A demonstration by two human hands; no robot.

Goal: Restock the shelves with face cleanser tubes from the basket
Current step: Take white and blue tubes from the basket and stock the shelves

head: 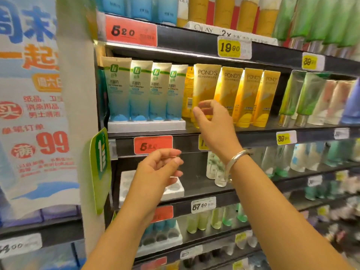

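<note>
Several blue-and-white face cleanser tubes (119,88) stand in a white tray (146,126) at the left end of the middle shelf. Beside them stand several yellow Pond's tubes (251,96). My right hand (212,118) is raised in front of the leftmost Pond's tube (205,80), its fingers loosely curled and holding nothing. My left hand (161,168) hovers lower, before the red price tag (153,145), with relaxed fingers and nothing in it. An empty white tray (176,190) lies on the shelf below, partly hidden by my left hand. The basket is out of view.
More tubes fill the top shelf (194,38), and green and pale tubes (303,98) stand to the right. Lower shelves hold blue tubes in a tray (161,232) and small bottles (216,219). A promotional poster (33,94) and a green sign (100,168) hang at the left.
</note>
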